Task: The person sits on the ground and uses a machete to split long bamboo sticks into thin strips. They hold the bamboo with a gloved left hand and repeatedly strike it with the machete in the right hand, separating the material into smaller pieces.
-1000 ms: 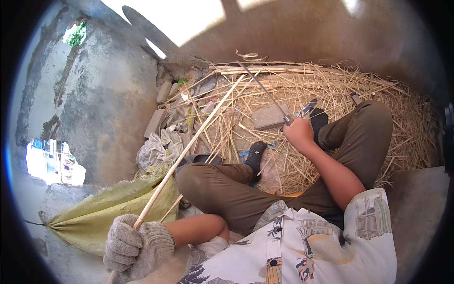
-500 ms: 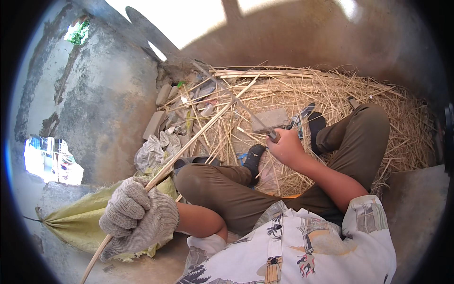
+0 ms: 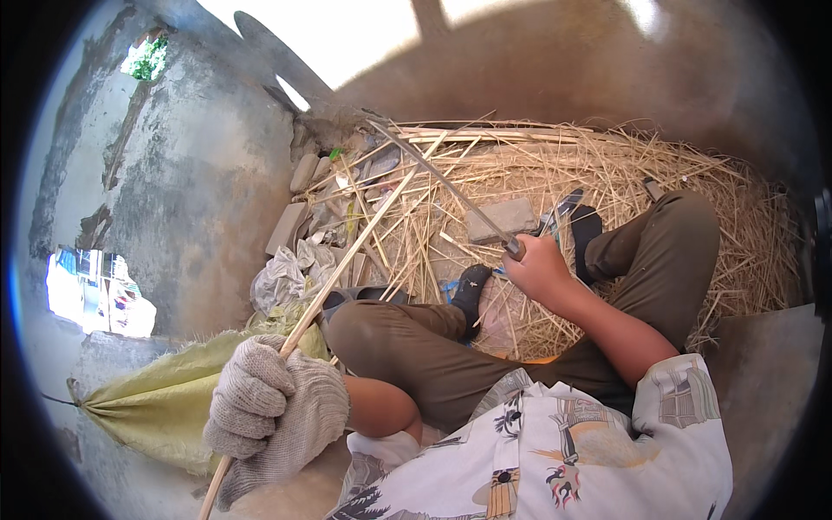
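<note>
Gripping a long pale bamboo strip [image 3: 347, 260], the left hand [image 3: 273, 416] sits at the 7 o'clock position of the head view. This hand wears a grey knitted glove, and its fingers are wrapped fully round the strip. The strip runs from the lower edge below the glove, up through the fist, toward 12 o'clock, where its far end lies in the straw pile [image 3: 607, 173].

The right hand [image 3: 539, 270] is bare and sits just right of centre, toward 2 o'clock. Its fingers are closed round the handle of a long knife [image 3: 446, 186]. The blade extends from the fist toward 11 o'clock, over the straw and above a flat grey stone block [image 3: 503, 218]. Whether the blade touches the bamboo strip cannot be told.

The person sits with legs folded, in brown trousers [image 3: 416, 355] and dark socks. One socked foot [image 3: 472, 290] lies at centre, between the two hands.

A yellow-green woven sack [image 3: 147, 412] lies at 8 o'clock, directly beside the gloved hand. A crumpled grey plastic bag [image 3: 282, 277] lies at 10 o'clock from centre, near the strip. Loose stones and split cane offcuts lie against the concrete wall [image 3: 191, 191] at 11 o'clock.
</note>
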A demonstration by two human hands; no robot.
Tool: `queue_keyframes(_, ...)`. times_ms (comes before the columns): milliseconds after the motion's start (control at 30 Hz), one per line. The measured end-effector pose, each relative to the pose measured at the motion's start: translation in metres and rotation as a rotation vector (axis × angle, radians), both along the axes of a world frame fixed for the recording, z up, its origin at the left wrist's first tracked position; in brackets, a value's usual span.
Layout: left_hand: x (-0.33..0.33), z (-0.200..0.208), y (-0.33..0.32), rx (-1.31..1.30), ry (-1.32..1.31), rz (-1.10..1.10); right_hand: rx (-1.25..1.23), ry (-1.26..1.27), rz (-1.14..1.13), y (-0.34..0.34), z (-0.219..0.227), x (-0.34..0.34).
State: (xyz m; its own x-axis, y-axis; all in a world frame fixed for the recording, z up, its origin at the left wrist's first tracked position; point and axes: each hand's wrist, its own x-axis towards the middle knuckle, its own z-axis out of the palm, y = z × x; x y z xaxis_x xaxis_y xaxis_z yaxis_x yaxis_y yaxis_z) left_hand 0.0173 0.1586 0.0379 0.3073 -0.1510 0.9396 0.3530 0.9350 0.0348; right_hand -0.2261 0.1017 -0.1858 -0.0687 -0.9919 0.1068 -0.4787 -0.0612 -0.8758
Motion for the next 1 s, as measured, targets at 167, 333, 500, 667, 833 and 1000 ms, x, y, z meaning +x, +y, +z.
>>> queue_keyframes(167,-0.009,-0.003,-0.011,0.024,-0.006,0.023,-0.331,0.107,0.240,0.016,0.033,-0.002)
queue_keyframes(333,-0.010,0.008,0.007,0.034,-0.065,0.038,-0.072,-0.012,0.095,-0.008,0.007,-0.009)
queue_keyframes(500,-0.015,0.010,0.005,0.058,-0.070,-0.014,0.145,0.043,0.044,-0.003,0.001,-0.010)
queue_keyframes(667,-0.003,0.004,-0.004,0.025,-0.022,0.034,-0.228,0.112,0.303,0.017,0.037,-0.005)
queue_keyframes(833,-0.003,0.006,-0.002,0.039,-0.087,-0.114,-0.147,0.091,0.257,0.008,0.016,-0.006)
queue_keyframes(1000,-0.001,-0.003,0.004,0.034,0.350,-0.087,0.073,0.141,0.164,0.008,0.012,-0.005)
